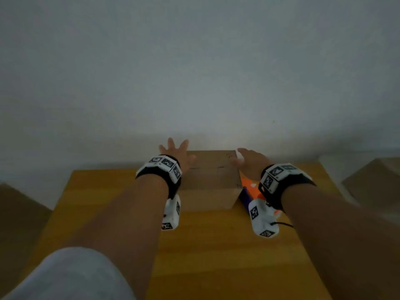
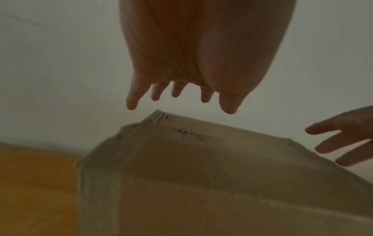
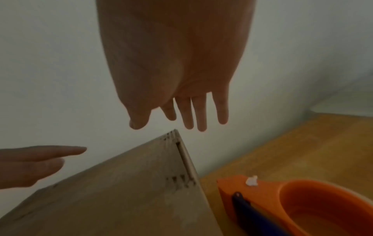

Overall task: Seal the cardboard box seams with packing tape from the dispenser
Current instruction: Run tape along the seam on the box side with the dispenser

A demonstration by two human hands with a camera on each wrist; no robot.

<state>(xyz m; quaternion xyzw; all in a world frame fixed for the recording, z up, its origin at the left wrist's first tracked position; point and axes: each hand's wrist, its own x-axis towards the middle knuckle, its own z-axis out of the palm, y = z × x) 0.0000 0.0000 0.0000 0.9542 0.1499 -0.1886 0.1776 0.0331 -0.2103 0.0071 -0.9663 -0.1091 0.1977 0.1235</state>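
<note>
A brown cardboard box (image 1: 211,180) stands at the far end of the wooden table, flaps closed. My left hand (image 1: 176,153) hovers over its far left corner with fingers spread, holding nothing. My right hand (image 1: 249,162) floats by the far right corner, fingers straight. In the left wrist view the left hand (image 2: 181,95) hangs just above the box (image 2: 201,175). In the right wrist view the right hand (image 3: 181,115) is above the box corner (image 3: 141,183). The orange tape dispenser (image 3: 292,204) with a dark blue handle lies on the table right of the box, also visible as the dispenser (image 1: 249,189).
The yellow-brown table (image 1: 205,245) meets a pale wall at its far edge. Another cardboard shape (image 1: 372,182) sits off the table at the right. A darker surface (image 1: 17,213) lies to the left, below table level.
</note>
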